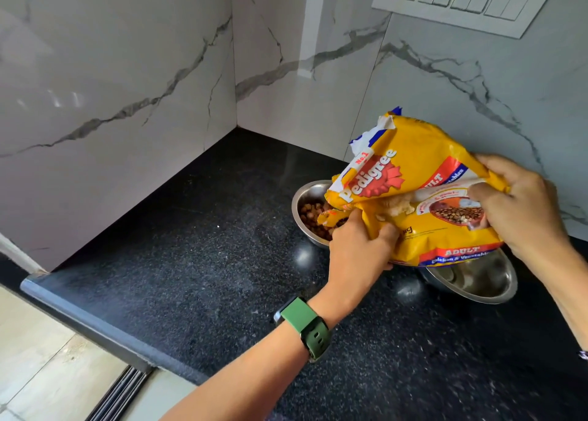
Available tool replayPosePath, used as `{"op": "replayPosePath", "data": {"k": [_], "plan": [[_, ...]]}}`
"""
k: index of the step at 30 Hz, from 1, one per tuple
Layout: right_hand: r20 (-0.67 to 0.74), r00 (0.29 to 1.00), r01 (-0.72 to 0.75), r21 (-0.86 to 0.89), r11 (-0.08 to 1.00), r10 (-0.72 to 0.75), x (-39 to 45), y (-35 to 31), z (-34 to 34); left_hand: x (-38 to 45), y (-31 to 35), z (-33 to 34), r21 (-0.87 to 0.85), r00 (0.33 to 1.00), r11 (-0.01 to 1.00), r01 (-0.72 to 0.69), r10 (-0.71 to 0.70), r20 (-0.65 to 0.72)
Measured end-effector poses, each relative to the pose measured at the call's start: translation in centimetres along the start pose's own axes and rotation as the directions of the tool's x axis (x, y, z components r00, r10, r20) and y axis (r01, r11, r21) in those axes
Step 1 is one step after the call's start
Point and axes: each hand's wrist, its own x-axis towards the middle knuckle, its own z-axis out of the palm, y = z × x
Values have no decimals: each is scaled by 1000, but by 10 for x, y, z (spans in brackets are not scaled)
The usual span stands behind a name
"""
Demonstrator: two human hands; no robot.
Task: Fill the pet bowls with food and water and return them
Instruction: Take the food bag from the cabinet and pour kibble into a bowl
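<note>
Pedigree bag point(413, 194), yellow and crumpled, hangs tipped over the steel bowl with kibble point(310, 210), its torn mouth down at the bowl's rim. The left hand point(358, 248) pinches the bag near that mouth; the right hand point(525, 204) clutches its far end. A second steel bowl point(477, 280) sits just beside the first, partly under the bag. Both bowls stand on the black speckled tabletop point(191, 277), toward its back edge by the marble wall point(111, 86).

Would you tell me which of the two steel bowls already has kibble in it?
The far bowl under the bag's mouth; the nearer bowl looks empty.
</note>
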Motion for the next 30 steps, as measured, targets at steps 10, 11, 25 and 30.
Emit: {"op": "replayPosePath", "data": {"k": [10, 11, 25, 30], "plan": [[-21, 1000, 0, -6, 1000, 0, 3, -6, -5, 2, 4, -2, -7, 999, 1000, -13, 12, -32], [1, 1000, -4, -29, 1000, 4, 4, -7, -5, 2, 4, -2, -14, 1000, 1000, 22, -22, -14], [-45, 998, 41, -40, 998, -43, 1, -7, -8, 4, -4, 2, -17, 999, 1000, -25, 24, -47], [-6, 1000, 21, -67, 998, -21, 3, -2, -5, 3, -7, 5, -33, 999, 999, 12, -14, -33]]}}
